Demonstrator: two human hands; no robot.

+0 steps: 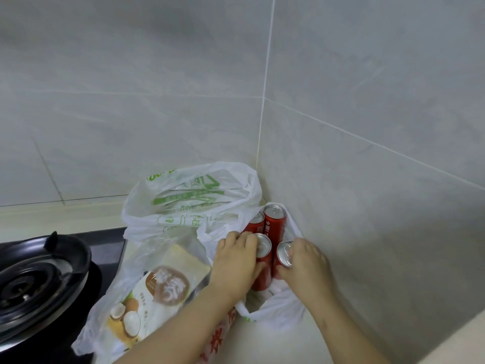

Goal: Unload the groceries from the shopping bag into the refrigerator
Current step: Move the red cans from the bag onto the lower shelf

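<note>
left hand (pixel 236 258) and right hand (pixel 308 266) are each gripping a red metal can (pixel 265 277) inside the white plastic bag (pixel 278 310); unloading apparently just beginning.

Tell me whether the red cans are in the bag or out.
In. Four red cans stand upright inside the open white bag; left hand and right hand each grip one.

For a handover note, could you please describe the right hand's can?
In the tiled wall corner, a white bag holds four red cans. Of the nearest two, the left hand grips the left can; the right hand holds the right can's silver top.
</note>
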